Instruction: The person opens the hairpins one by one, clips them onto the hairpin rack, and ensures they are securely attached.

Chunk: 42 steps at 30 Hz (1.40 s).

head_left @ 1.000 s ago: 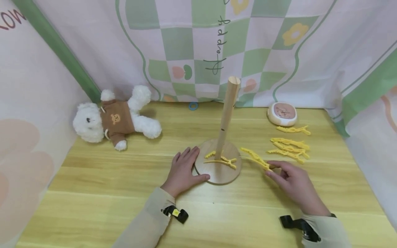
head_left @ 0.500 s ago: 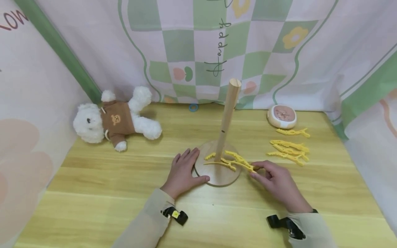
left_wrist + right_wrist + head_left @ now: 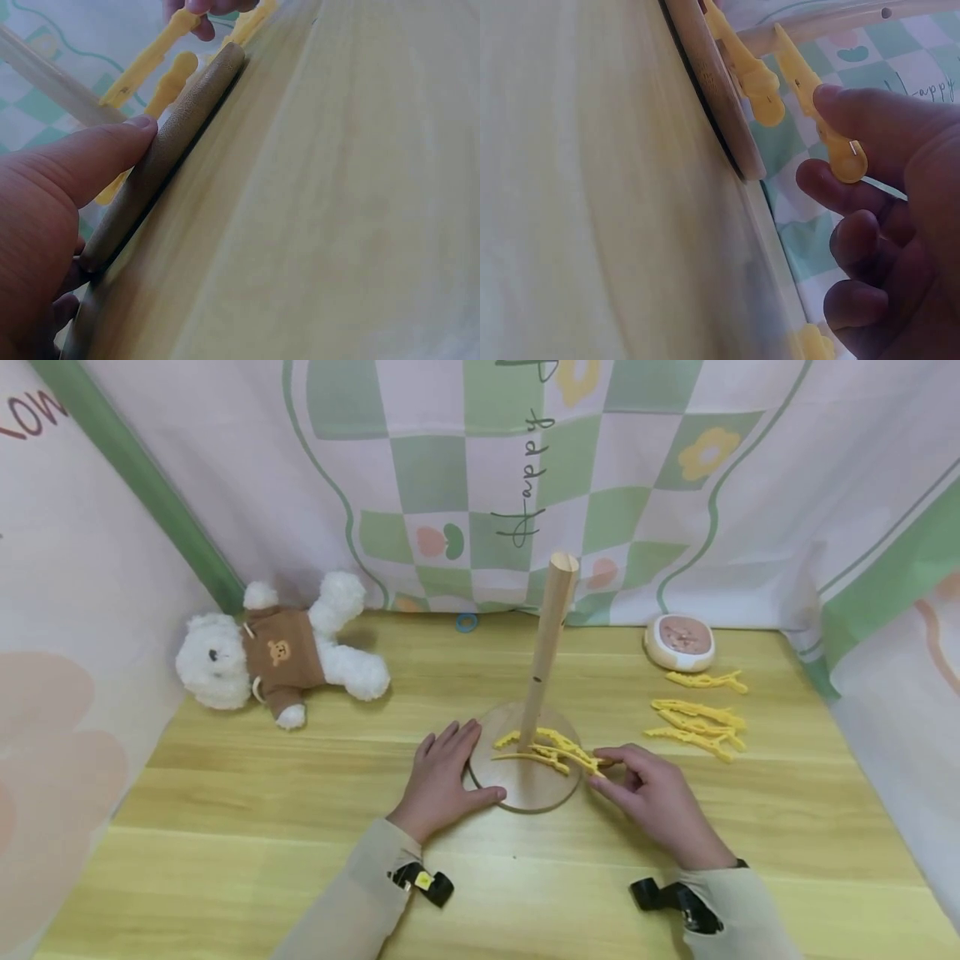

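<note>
I have the right hand (image 3: 652,797) pinching a yellow clip (image 3: 806,90) between thumb and forefinger, its jaws parted above the round wooden base (image 3: 543,795) and pointing at the upright post (image 3: 551,627), though I can't tell whether the tips touch it. My left hand (image 3: 442,781) lies with fingers extended and thumb spread against the base's left edge, while 1 other clip (image 3: 759,81) straddles the post's foot. Farther right I see more yellow clips (image 3: 697,708) near a rounded pink-faced device (image 3: 681,643), and a white plush toy (image 3: 285,652) lies well left.
</note>
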### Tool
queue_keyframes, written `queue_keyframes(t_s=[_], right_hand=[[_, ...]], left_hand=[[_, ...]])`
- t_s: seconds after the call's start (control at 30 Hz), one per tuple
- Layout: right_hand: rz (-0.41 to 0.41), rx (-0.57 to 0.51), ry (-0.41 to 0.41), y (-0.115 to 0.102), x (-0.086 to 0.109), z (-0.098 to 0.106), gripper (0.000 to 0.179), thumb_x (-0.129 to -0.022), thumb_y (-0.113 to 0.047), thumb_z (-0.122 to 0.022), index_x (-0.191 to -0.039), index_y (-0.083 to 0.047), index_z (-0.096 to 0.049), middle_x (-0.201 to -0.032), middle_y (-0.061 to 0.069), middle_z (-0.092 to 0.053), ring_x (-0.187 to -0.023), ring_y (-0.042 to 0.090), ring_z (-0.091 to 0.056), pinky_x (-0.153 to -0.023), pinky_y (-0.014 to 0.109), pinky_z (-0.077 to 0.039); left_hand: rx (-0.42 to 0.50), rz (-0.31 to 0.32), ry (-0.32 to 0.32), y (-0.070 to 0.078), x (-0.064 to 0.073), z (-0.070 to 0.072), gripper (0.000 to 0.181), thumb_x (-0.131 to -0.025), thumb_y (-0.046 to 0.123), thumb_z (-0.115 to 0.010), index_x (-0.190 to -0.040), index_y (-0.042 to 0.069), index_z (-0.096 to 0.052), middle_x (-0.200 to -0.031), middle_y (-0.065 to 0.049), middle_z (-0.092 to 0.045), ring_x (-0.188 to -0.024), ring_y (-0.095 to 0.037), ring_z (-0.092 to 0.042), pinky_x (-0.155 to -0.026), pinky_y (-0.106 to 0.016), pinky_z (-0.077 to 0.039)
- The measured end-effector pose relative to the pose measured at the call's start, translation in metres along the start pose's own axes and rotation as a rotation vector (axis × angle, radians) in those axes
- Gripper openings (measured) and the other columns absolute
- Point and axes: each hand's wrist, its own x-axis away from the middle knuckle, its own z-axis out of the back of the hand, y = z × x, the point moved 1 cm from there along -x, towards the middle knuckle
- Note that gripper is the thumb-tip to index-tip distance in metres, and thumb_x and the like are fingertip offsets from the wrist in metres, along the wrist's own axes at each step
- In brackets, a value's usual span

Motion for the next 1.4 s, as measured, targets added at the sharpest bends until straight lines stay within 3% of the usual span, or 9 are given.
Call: queue_keyframes(t_s=[0.37,0.7,1.0,1.4], right_hand=[[0.015,-0.104,0.140,0.001,-0.003,-0.010,0.035,-0.076,-0.003,-0.085,-0.109,-0.004,-0.073,-0.063,-0.006,-0.050,-0.053,0.004,-0.044,-0.047,0.020,-0.040],[0.107,-0.243,0.259,-0.002,-0.008,-0.023,0.033,-0.075,0.010,-0.082,-0.104,-0.005,-0.075,-0.076,-0.003,-0.056,-0.060,0.006,-0.047,-0.052,0.015,-0.040],[0.035,-0.225,0.173,-0.009,-0.013,-0.032,0.024,-0.083,0.002,-0.079,-0.105,-0.007,-0.077,-0.083,-0.005,-0.062,-0.063,0.006,-0.050,-0.054,0.017,-0.042],[-0.004,-0.234,0.159,-0.009,-0.014,-0.036,0.024,-0.085,-0.001,-0.078,-0.108,-0.008,-0.077,-0.083,-0.006,-0.062,-0.063,0.008,-0.050,-0.054,0.017,-0.042]], left_hand=[[-0.015,-0.018,0.014,-0.002,0.000,-0.001,0.102,-0.082,0.066,-0.070,-0.157,0.009,-0.033,-0.163,-0.006,-0.030,-0.151,-0.029,-0.022,-0.120,-0.055,-0.012],[-0.046,-0.006,0.057,0.001,-0.002,-0.004,0.098,-0.084,0.070,-0.065,-0.156,0.010,-0.037,-0.161,-0.006,-0.035,-0.149,-0.030,-0.028,-0.119,-0.057,-0.016],[-0.058,0.015,0.048,0.004,-0.003,-0.005,0.099,-0.083,0.067,-0.068,-0.156,0.009,-0.036,-0.161,-0.006,-0.034,-0.149,-0.030,-0.027,-0.119,-0.057,-0.015],[-0.064,0.003,0.039,0.005,-0.002,-0.005,0.098,-0.084,0.066,-0.068,-0.156,0.008,-0.036,-0.162,-0.006,-0.033,-0.149,-0.031,-0.027,-0.119,-0.058,-0.014]])
